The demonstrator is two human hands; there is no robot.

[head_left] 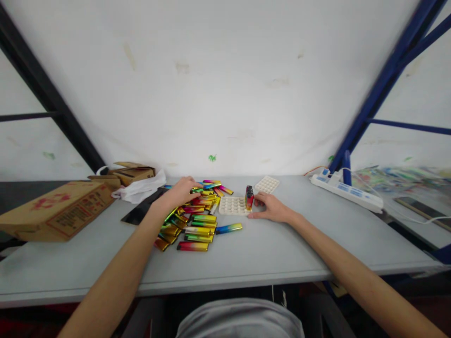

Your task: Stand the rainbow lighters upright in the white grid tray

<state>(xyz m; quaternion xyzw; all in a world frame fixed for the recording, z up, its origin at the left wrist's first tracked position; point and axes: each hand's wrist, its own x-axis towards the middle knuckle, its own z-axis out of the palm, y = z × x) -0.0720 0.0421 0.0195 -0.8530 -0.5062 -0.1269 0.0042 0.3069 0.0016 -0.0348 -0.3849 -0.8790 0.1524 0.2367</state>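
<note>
My left hand [182, 190] reaches into a pile of shiny, many-coloured lighters [202, 202], its thumb and fingers closed about a yellow-green lighter [196, 190]. To the right of the pile lies a cream tray [230, 206] with rows of small round holes. A short row of lighters with black tops [249, 198] stands upright along the tray's right side. Beside that row is my right hand [269, 207], thumb and fingers apart, the thumb by the tray's near right corner and the fingertips against the upright lighters. One blue-yellow lighter [229, 228] lies in front of the tray.
Another cream tray [267, 184] lies farther back. A cardboard box [59, 206], a smaller box [132, 172] and a white plastic bag [143, 187] occupy the left. At right are a white power strip [347, 191], a cable and a blue metal frame [378, 80]. A wall stands behind.
</note>
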